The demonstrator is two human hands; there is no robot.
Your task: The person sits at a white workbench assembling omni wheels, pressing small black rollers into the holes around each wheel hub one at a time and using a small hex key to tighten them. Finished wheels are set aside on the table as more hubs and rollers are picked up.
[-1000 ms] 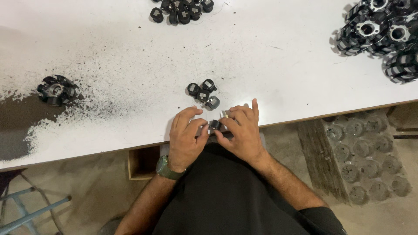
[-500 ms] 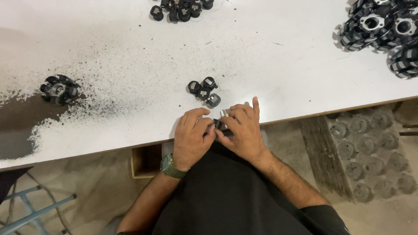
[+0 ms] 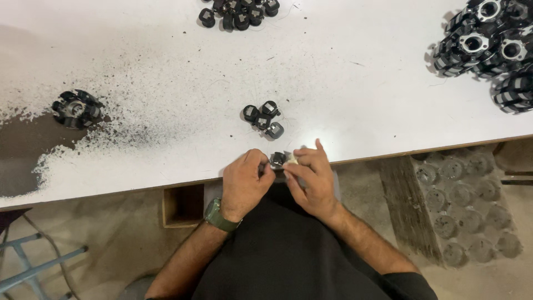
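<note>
Both my hands meet at the near edge of the white table. My left hand, with a green watch on its wrist, pinches a small black coil part from the left. My right hand holds the same part from the right, fingertips on a pale bit beside it. Just beyond my fingers lies a small cluster of black coil parts, apart from both hands.
A round black assembly sits at the far left amid dark speckles. Several more small black parts lie at the top. Stacked ring assemblies fill the top right. Trays of round parts lie on the floor to the right.
Both hands stay together on the small part at the table edge, with only slight finger shifts. The view has drifted a little.
</note>
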